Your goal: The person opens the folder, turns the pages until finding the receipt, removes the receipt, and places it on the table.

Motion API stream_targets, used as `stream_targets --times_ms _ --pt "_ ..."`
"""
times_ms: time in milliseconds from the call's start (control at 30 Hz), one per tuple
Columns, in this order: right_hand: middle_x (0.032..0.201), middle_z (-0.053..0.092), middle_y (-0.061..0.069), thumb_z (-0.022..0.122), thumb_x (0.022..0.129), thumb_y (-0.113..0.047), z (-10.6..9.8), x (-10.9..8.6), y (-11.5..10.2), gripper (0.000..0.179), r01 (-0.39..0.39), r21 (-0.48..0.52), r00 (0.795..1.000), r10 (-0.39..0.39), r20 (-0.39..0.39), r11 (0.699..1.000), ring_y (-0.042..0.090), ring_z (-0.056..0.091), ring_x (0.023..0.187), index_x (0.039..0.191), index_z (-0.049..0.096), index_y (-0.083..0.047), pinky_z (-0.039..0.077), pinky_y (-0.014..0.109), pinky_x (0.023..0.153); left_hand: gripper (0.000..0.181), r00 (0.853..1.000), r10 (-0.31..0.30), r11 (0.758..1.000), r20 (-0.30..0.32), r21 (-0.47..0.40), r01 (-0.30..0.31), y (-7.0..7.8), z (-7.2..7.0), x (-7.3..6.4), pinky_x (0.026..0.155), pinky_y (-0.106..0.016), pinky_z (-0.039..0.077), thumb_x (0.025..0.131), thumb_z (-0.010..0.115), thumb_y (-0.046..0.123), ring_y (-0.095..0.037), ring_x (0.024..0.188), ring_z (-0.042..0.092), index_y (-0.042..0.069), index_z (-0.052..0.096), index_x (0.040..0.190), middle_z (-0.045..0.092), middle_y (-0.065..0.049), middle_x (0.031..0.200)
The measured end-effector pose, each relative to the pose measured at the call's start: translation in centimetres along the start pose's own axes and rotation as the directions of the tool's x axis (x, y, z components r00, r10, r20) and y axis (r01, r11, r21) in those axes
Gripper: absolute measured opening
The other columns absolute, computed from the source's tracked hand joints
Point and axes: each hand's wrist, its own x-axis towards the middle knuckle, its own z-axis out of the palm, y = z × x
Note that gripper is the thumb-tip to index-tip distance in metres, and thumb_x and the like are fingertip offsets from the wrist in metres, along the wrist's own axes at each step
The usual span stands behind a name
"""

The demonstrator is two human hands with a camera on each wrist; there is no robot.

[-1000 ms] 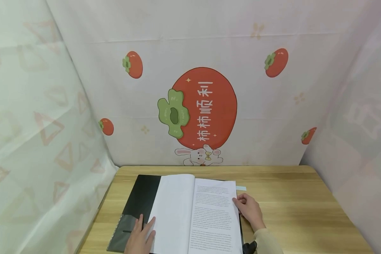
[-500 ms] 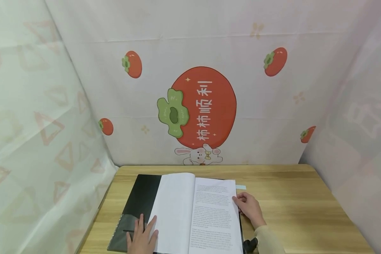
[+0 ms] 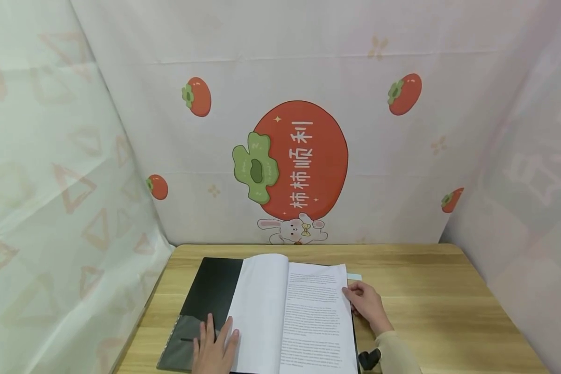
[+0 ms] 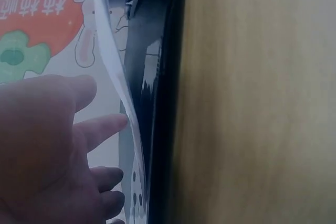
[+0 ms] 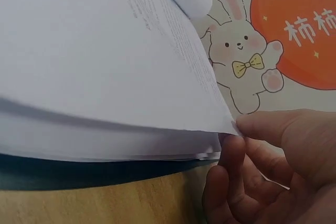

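Right, black folder lying open on the tabletop, and at its right edge my right grip is pinching the printed page. Over on the folder's left side, my left grip lies spread, fingers apart; the wrist view's too murky to judge its pressure. Light pinch, smooth lift, I'd say: avoid creasing that corner.
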Motion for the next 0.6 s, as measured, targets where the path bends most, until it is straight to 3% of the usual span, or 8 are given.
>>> stream_targets --times_ms 167,267,433,600 --pt "0.09 0.064 0.009 0.069 0.103 -0.023 -0.1 -0.3 -1.1 0.025 0.004 0.009 1.0 -0.004 -0.016 1.0 0.019 0.058 0.069 0.11 0.067 0.001 0.05 0.027 0.058 0.064 0.996 0.073 0.997 -0.049 -0.007 -0.073 0.8 -0.2 -0.3 0.118 -0.077 0.012 0.108 0.051 0.053 -0.06 0.153 0.015 0.007 0.056 0.152 0.02 -0.035 0.167" --pt "0.092 0.065 0.01 0.071 0.102 -0.024 -0.2 -0.5 -1.8 0.025 0.018 -0.005 0.999 -0.018 -0.03 1.0 0.019 0.058 0.074 0.108 0.068 0.0 0.05 0.026 0.06 0.059 0.982 0.157 0.987 -0.101 -0.002 -0.158 1.7 -0.1 -0.6 0.118 -0.075 0.021 0.108 0.054 0.049 -0.058 0.151 0.025 0.006 0.06 0.148 0.03 -0.035 0.164" --pt "0.094 0.064 0.01 0.072 0.102 -0.026 -0.3 -0.9 -3.3 0.025 0.046 0.018 0.998 -0.045 -0.036 0.999 0.02 0.059 0.079 0.105 0.068 -0.002 0.052 0.027 0.063 0.049 0.938 0.305 0.952 -0.166 0.031 -0.304 3.8 0.0 -1.3 0.115 -0.067 0.036 0.107 0.06 0.043 -0.051 0.144 0.045 0.01 0.064 0.144 0.05 -0.028 0.155" --pt "0.097 0.063 0.011 0.072 0.102 -0.026 -0.2 -1.1 -4.4 0.025 0.065 0.04 0.997 -0.063 -0.052 0.997 0.02 0.059 0.079 0.104 0.067 -0.002 0.054 0.027 0.064 0.042 0.879 0.42 0.907 -0.225 0.068 -0.416 6.2 0.0 -1.7 0.111 -0.059 0.044 0.105 0.065 0.035 -0.04 0.136 0.058 0.012 0.067 0.141 0.064 -0.017 0.144"
